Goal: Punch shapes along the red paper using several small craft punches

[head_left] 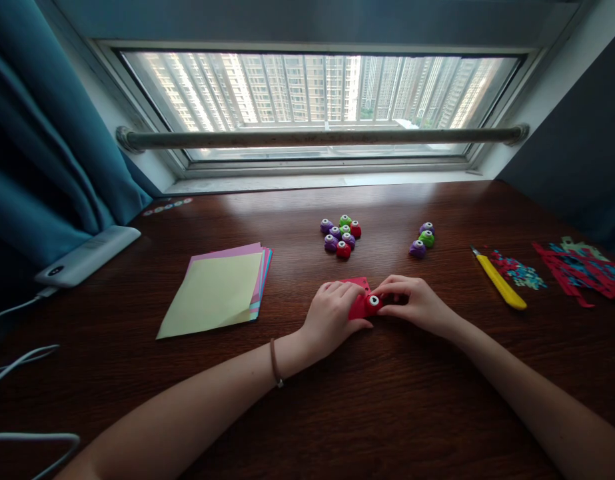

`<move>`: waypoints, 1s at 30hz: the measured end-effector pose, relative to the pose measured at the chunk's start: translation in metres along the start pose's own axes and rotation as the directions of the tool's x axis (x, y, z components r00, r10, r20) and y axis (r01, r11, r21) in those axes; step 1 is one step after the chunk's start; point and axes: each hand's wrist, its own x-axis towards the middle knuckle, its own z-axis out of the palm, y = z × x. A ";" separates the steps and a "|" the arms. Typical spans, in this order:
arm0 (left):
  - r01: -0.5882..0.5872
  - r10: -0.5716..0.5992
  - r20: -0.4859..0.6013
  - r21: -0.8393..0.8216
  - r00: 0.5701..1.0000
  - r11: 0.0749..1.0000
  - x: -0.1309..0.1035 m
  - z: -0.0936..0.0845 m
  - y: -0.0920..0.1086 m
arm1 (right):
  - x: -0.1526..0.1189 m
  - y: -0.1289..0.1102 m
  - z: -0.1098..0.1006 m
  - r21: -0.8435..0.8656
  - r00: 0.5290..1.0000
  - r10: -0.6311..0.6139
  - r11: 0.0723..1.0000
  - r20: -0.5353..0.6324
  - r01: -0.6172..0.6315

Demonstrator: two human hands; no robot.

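Note:
In the head view a piece of red paper (358,308) lies on the dark wooden table, with small punched holes along its far edge. My left hand (333,310) is closed on the paper's left side, thumb toward the near edge. At the right edge sits a red craft punch (372,305) with a white button on top. My right hand (412,303) pinches this punch from the right between thumb and fingers. Beyond the hands stands a cluster of purple, green and red craft punches (343,249); a smaller group of punches (418,249) is farther right.
A stack of coloured paper (212,293) lies at left. To the right are a yellow utility knife (500,281), paper confetti (520,270) and cut paper strips (584,273). A white power bank-like device (92,257) with a cable rests by the blue curtain (52,133).

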 end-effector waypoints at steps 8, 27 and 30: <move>0.027 -0.027 0.014 0.017 1.000 0.999 -0.001 0.001 0.001 | 0.000 0.000 0.001 -0.031 1.000 -0.023 0.999 0.014 0.023; -0.274 0.277 -0.004 0.133 0.961 0.952 -0.009 -0.013 0.021 | 0.002 0.009 -0.007 0.310 0.992 0.111 0.943 0.057 -0.124; -0.269 0.265 0.041 0.124 0.963 0.955 -0.010 -0.014 0.021 | 0.002 0.009 -0.007 0.364 0.992 0.126 0.922 0.031 -0.129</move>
